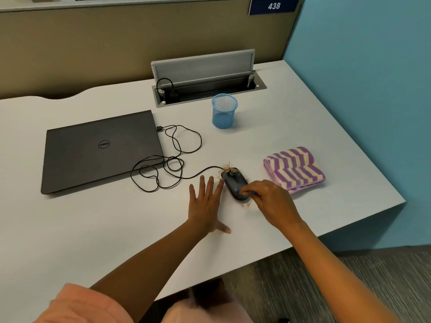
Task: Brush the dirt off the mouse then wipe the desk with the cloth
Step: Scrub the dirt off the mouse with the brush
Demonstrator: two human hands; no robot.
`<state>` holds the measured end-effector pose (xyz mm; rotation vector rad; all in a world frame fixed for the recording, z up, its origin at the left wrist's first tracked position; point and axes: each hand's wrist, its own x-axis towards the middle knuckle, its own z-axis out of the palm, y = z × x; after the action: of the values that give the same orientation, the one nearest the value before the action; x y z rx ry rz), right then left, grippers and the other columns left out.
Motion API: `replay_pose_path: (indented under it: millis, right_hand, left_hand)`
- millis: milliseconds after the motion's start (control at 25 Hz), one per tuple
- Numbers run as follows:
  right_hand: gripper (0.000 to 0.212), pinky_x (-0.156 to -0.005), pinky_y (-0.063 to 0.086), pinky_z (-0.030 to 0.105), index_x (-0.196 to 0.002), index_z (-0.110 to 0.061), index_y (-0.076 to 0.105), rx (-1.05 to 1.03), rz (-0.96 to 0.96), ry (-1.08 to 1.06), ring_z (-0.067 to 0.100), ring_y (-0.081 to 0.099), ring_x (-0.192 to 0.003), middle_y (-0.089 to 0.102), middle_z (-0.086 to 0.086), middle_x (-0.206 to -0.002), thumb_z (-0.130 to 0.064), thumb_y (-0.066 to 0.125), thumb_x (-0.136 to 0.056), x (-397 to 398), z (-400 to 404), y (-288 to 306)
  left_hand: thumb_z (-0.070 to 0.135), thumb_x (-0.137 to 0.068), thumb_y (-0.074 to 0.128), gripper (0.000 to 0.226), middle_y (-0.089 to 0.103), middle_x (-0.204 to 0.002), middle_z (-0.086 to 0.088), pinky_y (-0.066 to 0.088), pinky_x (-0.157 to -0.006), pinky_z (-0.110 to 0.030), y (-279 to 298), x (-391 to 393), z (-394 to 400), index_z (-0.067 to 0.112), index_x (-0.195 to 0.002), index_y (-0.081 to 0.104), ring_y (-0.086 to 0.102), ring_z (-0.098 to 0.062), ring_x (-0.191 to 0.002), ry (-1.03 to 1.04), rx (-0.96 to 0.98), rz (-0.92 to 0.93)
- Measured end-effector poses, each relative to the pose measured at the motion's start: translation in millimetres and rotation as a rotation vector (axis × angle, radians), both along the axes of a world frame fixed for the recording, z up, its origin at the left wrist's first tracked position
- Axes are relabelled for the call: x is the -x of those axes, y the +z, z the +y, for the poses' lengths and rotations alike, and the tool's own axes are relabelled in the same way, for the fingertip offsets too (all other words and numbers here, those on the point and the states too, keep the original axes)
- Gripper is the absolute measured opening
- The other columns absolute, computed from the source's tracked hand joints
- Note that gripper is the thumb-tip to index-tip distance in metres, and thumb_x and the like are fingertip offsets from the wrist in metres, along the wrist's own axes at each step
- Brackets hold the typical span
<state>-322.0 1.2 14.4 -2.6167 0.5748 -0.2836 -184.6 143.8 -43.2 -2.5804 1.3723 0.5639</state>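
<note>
A dark grey wired mouse (pixel 233 183) lies on the white desk (pixel 93 229), with brown crumbs of dirt (pixel 226 167) at its front end and a few more by its rear. My right hand (pixel 270 201) is closed on a small blue brush (pixel 249 192), whose tip rests on the rear of the mouse. Flat on the desk, my left hand (pixel 207 206) has its fingers spread, the fingertips touching the mouse's left side. A folded purple-and-cream striped cloth (pixel 295 169) sits just right of the mouse.
A closed dark laptop (pixel 98 152) lies at left, and the mouse's looped black cable (pixel 172 159) runs to it. A blue mesh pen cup (pixel 224 111) stands behind. An open cable hatch (pixel 205 82) is at the back. The desk edge drops off at right.
</note>
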Motion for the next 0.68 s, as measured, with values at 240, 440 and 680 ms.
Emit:
replay_pose_path:
  millis: [240,440,680]
  right_hand:
    - [0.025,-0.085,0.057,0.028,-0.115,-0.021,0.071,-0.013,0.047,-0.013,0.018,0.066,-0.104,0.071,0.000,-0.116,-0.024,0.059,-0.093,-28.8,0.2,-0.1]
    - [0.019,-0.077,0.056,0.022,-0.107,-0.031,0.071,-0.061,-0.003,0.017,0.010,0.067,-0.095,0.072,-0.008,-0.107,-0.024,0.062,-0.092,5.4,3.7,-4.3]
    - [0.022,-0.085,0.057,0.025,-0.112,-0.025,0.072,-0.123,-0.002,-0.115,0.011,0.066,-0.102,0.072,-0.006,-0.113,-0.026,0.059,-0.094,-8.3,-7.5,-4.1]
  left_hand:
    - [0.085,-0.059,0.067,0.148,-0.025,-0.161,-0.014,-0.013,-0.113,-0.062,4.1,0.1,-5.7,0.020,-0.151,-0.029,-0.030,-0.039,-0.144,-0.043,-0.030,-0.044]
    - [0.084,-0.058,0.068,0.148,-0.023,-0.162,-0.014,-0.012,-0.113,-0.061,2.6,0.4,-1.4,0.022,-0.152,-0.029,-0.028,-0.039,-0.145,-0.005,-0.013,-0.017]
    - [0.083,-0.059,0.069,0.146,-0.024,-0.161,-0.014,-0.014,-0.113,-0.062,4.6,2.1,-7.7,0.026,-0.151,-0.029,-0.029,-0.040,-0.144,-0.069,-0.027,-0.065]
